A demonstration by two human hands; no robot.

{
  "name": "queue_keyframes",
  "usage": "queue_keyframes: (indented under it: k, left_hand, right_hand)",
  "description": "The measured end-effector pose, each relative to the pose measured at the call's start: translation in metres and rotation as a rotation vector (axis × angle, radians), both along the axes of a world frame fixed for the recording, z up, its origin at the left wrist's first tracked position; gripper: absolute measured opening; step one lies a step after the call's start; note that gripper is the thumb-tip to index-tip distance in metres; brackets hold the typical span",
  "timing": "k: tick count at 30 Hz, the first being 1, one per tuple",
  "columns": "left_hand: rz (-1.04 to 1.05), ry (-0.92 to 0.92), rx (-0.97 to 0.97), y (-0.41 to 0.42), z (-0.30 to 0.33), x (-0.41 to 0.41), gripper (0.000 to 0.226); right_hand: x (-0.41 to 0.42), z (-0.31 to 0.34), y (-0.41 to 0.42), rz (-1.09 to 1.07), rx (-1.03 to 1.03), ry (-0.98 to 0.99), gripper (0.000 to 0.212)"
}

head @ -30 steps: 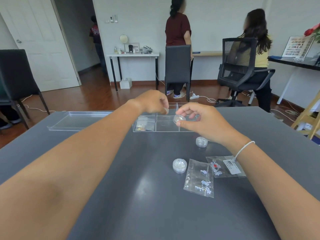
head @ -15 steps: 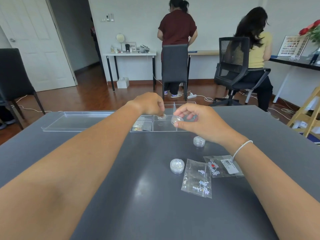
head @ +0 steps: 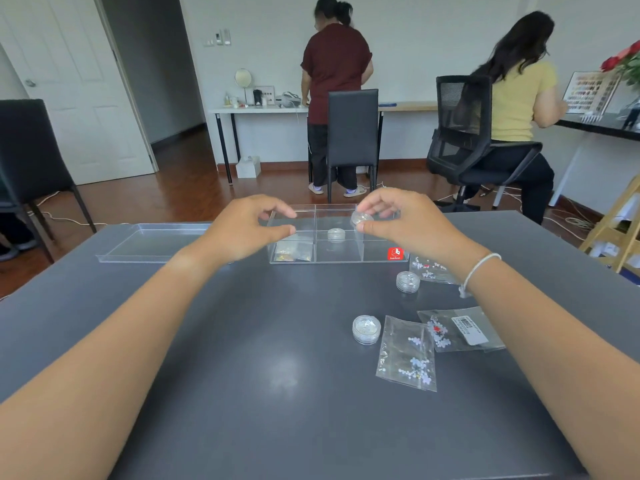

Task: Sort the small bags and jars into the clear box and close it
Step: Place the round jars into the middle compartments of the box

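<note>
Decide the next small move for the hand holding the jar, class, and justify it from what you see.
Probably lower the small jar pinched in the right hand into a compartment of the clear box and let go. It hovers above the open box, one jar already sits inside, and the left hand is empty.

Near table (head: 242,393): bare grey surface between your forearms; you can pass freely here.
Right side: two jars (head: 366,329) (head: 408,281) and three bags (head: 407,353) (head: 460,329) (head: 429,270) lie scattered, blocking a low sweep.
Clear box (head: 337,258): open on top; your left hand (head: 247,230) hovers at its left end, your right hand (head: 403,220) with a jar (head: 360,218) over the right.
Box cells: one jar (head: 336,234) in the middle, bags (head: 292,252) front left; other cells look free.
Lid (head: 152,242): flat on the table, left of the box.
</note>
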State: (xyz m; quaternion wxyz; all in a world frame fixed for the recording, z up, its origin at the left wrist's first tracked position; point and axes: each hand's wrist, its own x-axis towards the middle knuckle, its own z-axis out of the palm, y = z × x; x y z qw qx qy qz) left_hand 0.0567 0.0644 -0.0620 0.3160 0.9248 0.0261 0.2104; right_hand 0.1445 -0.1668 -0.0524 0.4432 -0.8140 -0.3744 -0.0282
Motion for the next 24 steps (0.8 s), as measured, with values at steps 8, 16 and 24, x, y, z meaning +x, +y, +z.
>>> queue_keyframes:
  k: [8, 16, 24]
  left_hand:
    - [-0.019, -0.070, 0.017, 0.016, -0.019, -0.006, 0.009]
    - [-0.013, -0.098, 0.022, 0.024, -0.019, -0.010, 0.016]
    - [-0.012, -0.103, -0.012, 0.023, -0.019, -0.010, 0.014]
  right_hand:
    - [0.034, 0.004, 0.037, 0.018, -0.198, 0.001, 0.013]
    - [0.038, -0.001, 0.059, -0.026, -0.425, -0.179, 0.009]
    - [0.032, 0.003, 0.064, 0.021, -0.479, -0.161, 0.017]
